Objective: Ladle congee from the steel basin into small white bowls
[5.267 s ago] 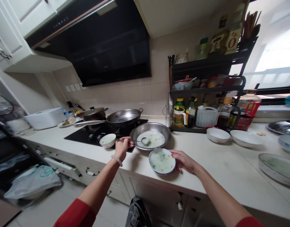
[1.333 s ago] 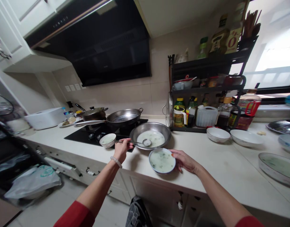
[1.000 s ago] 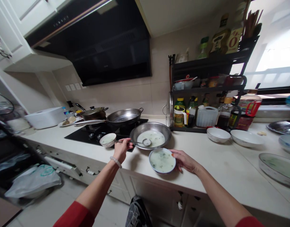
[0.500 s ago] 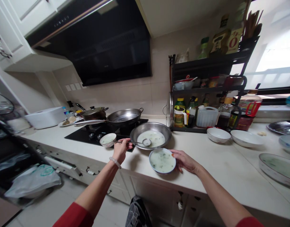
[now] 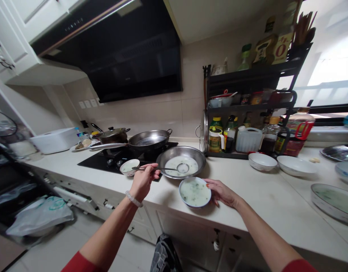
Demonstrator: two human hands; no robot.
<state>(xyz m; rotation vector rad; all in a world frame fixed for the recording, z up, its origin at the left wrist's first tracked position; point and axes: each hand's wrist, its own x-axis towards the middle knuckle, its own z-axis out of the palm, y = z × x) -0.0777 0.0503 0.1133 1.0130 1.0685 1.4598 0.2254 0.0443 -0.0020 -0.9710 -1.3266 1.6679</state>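
Note:
My left hand (image 5: 145, 180) is closed round the handle of a metal ladle (image 5: 183, 168). The ladle's bowl is over or just in the pale soup inside a wide steel basin (image 5: 200, 156); exactly how deep I cannot tell. Against the right side of a blue-rimmed bowl (image 5: 194, 193), full of pale soup with green bits, my right hand (image 5: 222, 193) rests with thumb on the rim and fingers on the wall. This bowl sits at the counter's front edge, just before the basin. A smaller bowl (image 5: 129, 167) of soup stands left of my left hand.
A steel wok (image 5: 148, 140) and a lidded pot (image 5: 113, 135) sit on the black cooktop (image 5: 97, 163). To the right are two white bowls (image 5: 262, 163) and a large dish of soup (image 5: 334, 204). Behind stands a black rack (image 5: 247, 107) of bottles.
The ladle's bowl has shifted slightly right and toward me within the basin. My left hand has turned a little with it. My right hand and the blue-rimmed bowl look unmoved.

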